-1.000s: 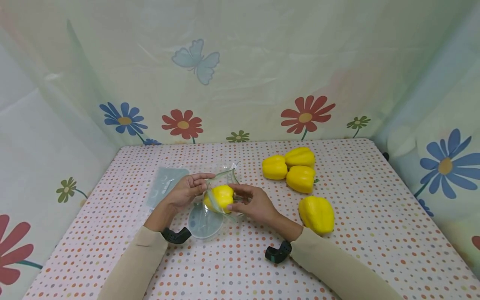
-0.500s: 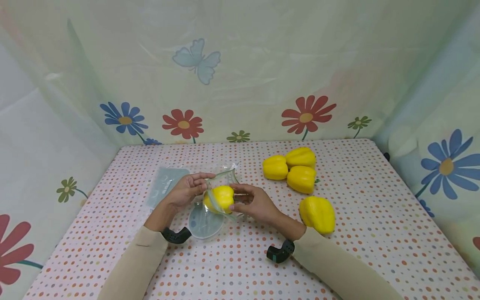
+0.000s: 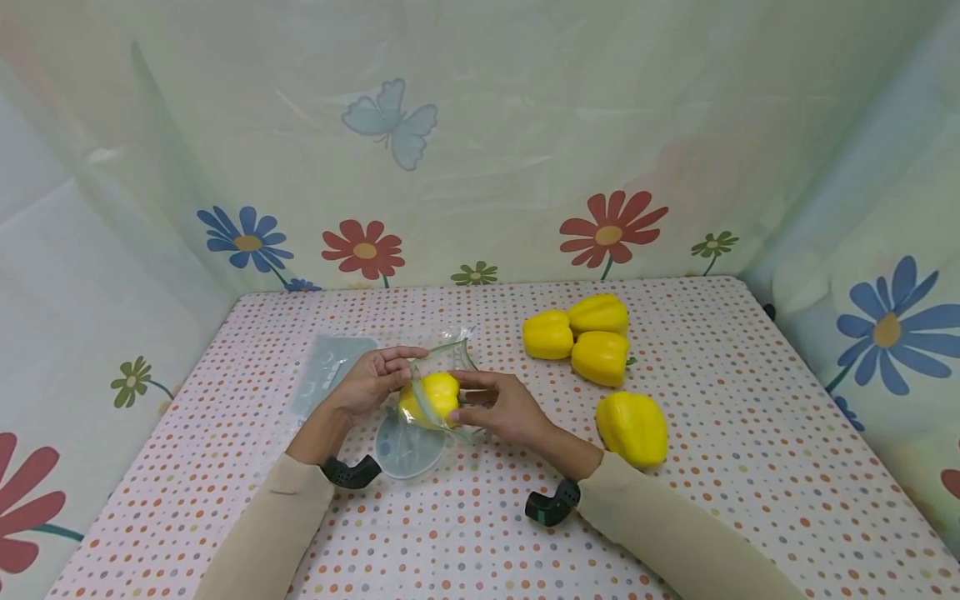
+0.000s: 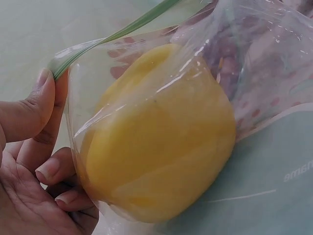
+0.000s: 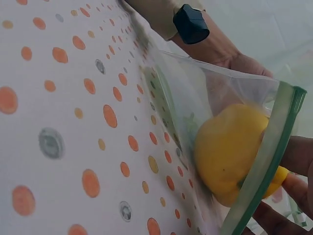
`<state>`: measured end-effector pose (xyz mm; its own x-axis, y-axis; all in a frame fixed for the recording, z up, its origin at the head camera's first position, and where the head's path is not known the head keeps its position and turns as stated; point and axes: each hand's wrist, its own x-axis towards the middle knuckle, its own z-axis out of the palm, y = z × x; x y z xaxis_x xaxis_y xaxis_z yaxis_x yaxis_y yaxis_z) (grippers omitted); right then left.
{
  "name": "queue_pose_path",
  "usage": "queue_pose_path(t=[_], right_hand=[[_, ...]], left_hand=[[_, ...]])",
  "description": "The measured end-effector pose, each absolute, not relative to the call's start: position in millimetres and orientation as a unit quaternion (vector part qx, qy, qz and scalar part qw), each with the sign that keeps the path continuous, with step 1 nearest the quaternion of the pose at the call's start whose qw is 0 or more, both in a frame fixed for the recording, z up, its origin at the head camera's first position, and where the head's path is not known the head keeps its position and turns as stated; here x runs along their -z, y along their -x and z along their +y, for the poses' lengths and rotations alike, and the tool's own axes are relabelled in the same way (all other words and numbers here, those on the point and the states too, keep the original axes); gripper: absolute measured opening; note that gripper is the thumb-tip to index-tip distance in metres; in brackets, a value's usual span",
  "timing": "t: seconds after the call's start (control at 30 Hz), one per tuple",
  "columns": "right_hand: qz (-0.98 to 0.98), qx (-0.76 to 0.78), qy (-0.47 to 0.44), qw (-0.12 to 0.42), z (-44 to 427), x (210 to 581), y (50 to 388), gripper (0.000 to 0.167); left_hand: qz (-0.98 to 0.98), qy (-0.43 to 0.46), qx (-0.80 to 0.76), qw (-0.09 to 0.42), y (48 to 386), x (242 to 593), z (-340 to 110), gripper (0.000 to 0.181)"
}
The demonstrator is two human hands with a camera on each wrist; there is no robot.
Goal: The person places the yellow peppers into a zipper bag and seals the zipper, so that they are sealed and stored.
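Observation:
A clear zip bag [image 3: 448, 357] with a green-edged mouth is spread between the hands, its opening towards the right. Most of a yellow bell pepper [image 3: 433, 398] lies inside it, seen through the film in the left wrist view. My left hand [image 3: 372, 383] pinches the bag's green zip edge [image 4: 93, 45] between thumb and index finger. At the mouth, my right hand [image 3: 513, 410] holds the stem end of the pepper with thumb and fingers. In the right wrist view the zip strip [image 5: 266, 156] crosses in front of the pepper [image 5: 230, 147], hiding part of the grip.
Three yellow peppers cluster at the back right, one of them a pepper [image 3: 547, 335] on the left. Another pepper [image 3: 633, 429] lies nearer, beside the right forearm. A flat bag with a pale blue panel [image 3: 330, 371] lies behind the left hand on the dotted tablecloth [image 3: 480, 533].
The pepper has shifted slightly left, deeper into the bag, and the right hand has moved left with it. The left hand keeps its hold on the bag's edge.

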<state>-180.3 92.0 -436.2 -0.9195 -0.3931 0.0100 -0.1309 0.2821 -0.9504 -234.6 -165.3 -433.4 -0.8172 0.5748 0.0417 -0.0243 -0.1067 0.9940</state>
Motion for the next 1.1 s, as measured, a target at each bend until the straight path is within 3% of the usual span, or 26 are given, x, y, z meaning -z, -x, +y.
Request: queue_pose_path(t=[0.2,0.7,0.93,1.1], right_hand=[[0.797,0.571,0.165,0.106,89,434,179,0.059],[0.806,0.556,0.165,0.119,94,428,174,0.060],[0.824,0.544,0.131,0.092,110,417,155,0.048],[0.843,0.511,0.153,0.067,132,402,132,0.045]], left_hand=[[0.628,-0.218,-0.717,0.211,235,433,-167,0.040],[0.630,-0.207,-0.721,0.203,234,433,-167,0.043],[0.631,-0.205,-0.720,0.203,235,433,-167,0.032],[0.635,-0.201,-0.718,0.203,235,433,-166,0.036]])
